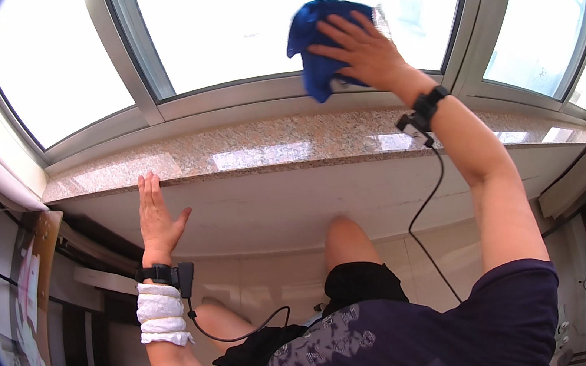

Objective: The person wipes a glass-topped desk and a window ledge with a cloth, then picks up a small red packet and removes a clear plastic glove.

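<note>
My right hand (371,58) lies flat with fingers spread over a blue cloth (321,72), pressing it against the lower part of the window glass (227,35). A pale, whitish edge of the cloth shows beside the fingers. My left hand (158,220) rests its fingertips at the front edge of the speckled stone windowsill (264,138). Its fingers are straight and its thumb stands apart, with nothing held. A white cloth band (161,314) wraps the left forearm. Each wrist wears a black strap with a small device and a cable.
Grey metal frames (221,99) divide the bright window panes. Below the sill is a pale wall (258,203) and a tiled floor (258,281). Curtains (3,175) hang at the left. A wooden-edged panel (47,244) stands lower left; dark furniture lines the right side.
</note>
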Tool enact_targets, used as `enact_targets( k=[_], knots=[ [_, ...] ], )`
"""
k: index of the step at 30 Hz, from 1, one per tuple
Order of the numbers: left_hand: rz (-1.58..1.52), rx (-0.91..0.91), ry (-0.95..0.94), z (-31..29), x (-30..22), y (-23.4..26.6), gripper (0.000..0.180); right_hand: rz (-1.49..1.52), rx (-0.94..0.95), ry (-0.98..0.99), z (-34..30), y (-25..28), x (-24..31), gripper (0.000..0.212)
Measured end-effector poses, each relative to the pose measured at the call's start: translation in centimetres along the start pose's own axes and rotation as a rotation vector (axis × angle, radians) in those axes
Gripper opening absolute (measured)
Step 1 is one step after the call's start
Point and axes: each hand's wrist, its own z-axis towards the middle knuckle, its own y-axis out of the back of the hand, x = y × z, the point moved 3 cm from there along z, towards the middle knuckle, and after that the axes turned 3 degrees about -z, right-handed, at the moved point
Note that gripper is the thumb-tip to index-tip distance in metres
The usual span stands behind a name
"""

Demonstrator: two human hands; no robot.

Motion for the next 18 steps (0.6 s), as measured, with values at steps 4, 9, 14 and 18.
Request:
enact_targets(
  k=[4,9,14,18],
  knots=[
    [-0.019,-0.013,-0.021,0.1,-0.2,0.1,0.093,-0.078,0.070,-0.069,-6.2,0.1,-4.9,0.062],
    [-0.048,-0.032,-0.021,0.1,-0.2,-0.4,0.094,-0.116,0.265,-0.175,-14.0,2.2,-9.2,0.053],
    [-0.048,-0.048,-0.008,-0.1,-0.1,-0.5,0.097,0.282,0.214,-0.327,-16.2,1.4,-8.0,0.047],
    [-0.076,-0.057,0.007,0.0,0.0,-0.6,0.097,0.267,0.198,-0.355,-14.4,-0.3,-4.3,0.045]
  ],
)
